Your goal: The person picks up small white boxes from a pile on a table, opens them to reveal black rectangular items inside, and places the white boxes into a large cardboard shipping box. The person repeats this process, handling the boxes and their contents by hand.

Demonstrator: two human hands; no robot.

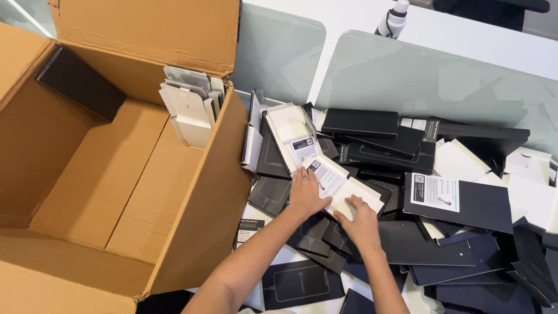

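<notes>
**White card under both hands amid black packaging**

White card meets the fingertips of both hands: the left hand (304, 193) lies flat, fingers together and stretched forward, pressing on the near end of a white leaflet (329, 176) with a small printed panel. The right hand (359, 219) rests just beside it, fingers loosely curled and slightly spread on a plain white card sleeve (359, 194) that lies touching the leaflet's right edge. Neither hand is clamped around anything.

Both pieces lie on top of a jumbled heap of flat black boxes (407, 244) and white inserts covering the table. To the left stands a large open cardboard carton (192, 232), holding an upright stack of white folded inserts (192, 110) against its far right wall and one black box (80, 82) in the far left corner.
</notes>
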